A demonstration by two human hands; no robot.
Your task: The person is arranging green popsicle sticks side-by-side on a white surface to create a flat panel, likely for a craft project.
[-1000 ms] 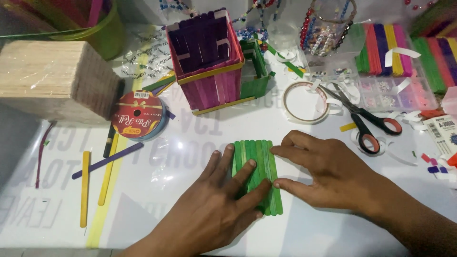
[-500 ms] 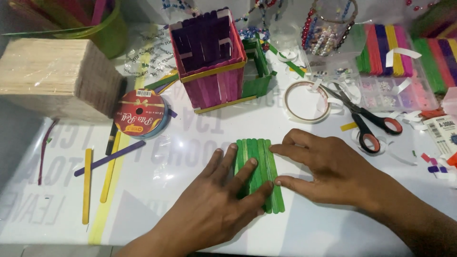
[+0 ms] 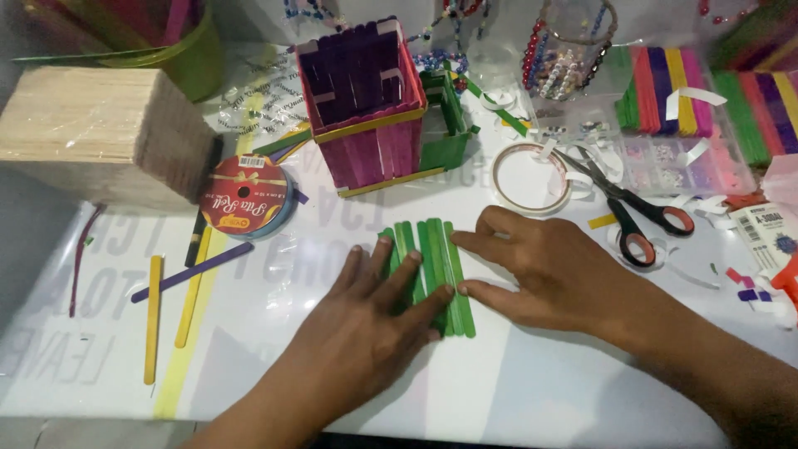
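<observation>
Neither grip closes on anything: the left hand (image 3: pixel 366 333) lies flat with spread fingers on a row of green craft sticks (image 3: pixel 432 270), and the right hand (image 3: pixel 553 274) presses its fingertips to the row's right edge. The sticks lie on the white tabletop (image 3: pixel 540 391), just in front of the purple stick box (image 3: pixel 366 108); scissors (image 3: pixel 628 208) sit to their right. Compared with half a second ago, hands and sticks are unmoved.
</observation>
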